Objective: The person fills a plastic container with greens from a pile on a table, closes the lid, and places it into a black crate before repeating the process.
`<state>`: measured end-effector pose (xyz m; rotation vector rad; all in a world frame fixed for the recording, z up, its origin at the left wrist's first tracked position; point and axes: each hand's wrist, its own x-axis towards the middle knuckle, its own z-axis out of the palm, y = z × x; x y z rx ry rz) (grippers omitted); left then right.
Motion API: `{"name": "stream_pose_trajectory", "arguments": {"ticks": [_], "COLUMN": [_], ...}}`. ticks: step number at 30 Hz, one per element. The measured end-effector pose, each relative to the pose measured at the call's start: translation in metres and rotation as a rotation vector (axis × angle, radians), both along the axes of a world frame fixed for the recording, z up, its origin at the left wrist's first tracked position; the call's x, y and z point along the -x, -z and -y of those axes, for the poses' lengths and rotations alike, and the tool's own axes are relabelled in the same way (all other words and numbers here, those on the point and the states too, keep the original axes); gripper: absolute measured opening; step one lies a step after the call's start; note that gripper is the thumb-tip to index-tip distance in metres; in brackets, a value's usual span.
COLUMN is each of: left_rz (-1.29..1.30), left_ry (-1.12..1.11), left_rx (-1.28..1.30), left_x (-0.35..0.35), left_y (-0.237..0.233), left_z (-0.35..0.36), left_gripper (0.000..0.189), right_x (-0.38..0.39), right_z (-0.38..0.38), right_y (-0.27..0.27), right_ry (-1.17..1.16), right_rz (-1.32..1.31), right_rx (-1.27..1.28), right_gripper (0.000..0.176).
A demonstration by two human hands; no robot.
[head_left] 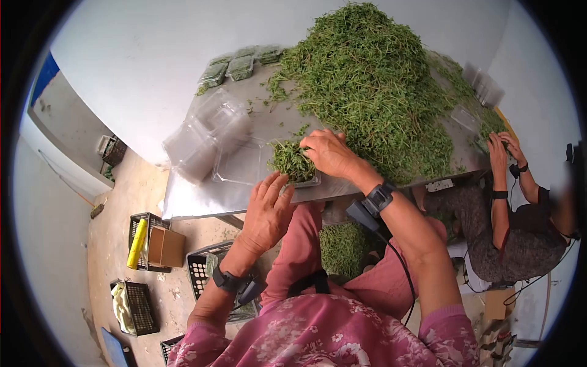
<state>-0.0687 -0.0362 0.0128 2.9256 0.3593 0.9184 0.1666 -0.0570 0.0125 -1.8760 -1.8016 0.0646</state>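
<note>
Two bare hands work at the near edge of a metal table [202, 199]. The right hand [330, 154] lies palm down with its fingers curled into a tuft of cut greens [288, 160], gripping it inside an open clear plastic clamshell box [241, 164] that sits near the table's front edge. The left hand [269, 211] is spread wide and holds nothing; its fingertips reach the table edge just beside the near side of the box. Both wrists wear dark bands with a cable.

Behind the right hand rises a big heap of the same greens [367, 85], covering much of the tabletop. Empty clamshells [205, 134] are stacked to the left of the box, and filled ones [235, 66] stand at the far corner. On the right, another person's hands [502, 150] work at the heap's edge. Black crates [143, 300] and a cardboard box [166, 246] sit on the floor.
</note>
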Motion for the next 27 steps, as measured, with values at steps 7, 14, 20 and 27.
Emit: {"name": "stream_pose_trajectory", "arguments": {"ticks": [7,14,20,27], "left_rz": [0.217,0.334,0.515,0.552], "left_ry": [-0.162,-0.278,-0.236,-0.324], "left_rx": [0.331,0.787,1.320,1.014], "left_x": [0.027,0.037,0.024,0.007], "left_y": [0.032,0.041,0.040,0.037], "left_z": [0.002,-0.011,-0.035,-0.042], "left_gripper": [0.019,0.018,0.043,0.051], "right_x": [-0.008,-0.016,-0.017,-0.012], "right_z": [0.002,0.000,-0.008,-0.009], "right_y": [-0.008,0.008,0.010,0.007], "right_ry": [0.001,0.135,0.197,0.173], "right_rz": [-0.083,-0.156,-0.439,-0.611], "right_rx": [-0.036,-0.102,0.134,0.201], "right_gripper": [0.020,0.030,0.039,0.045]}}
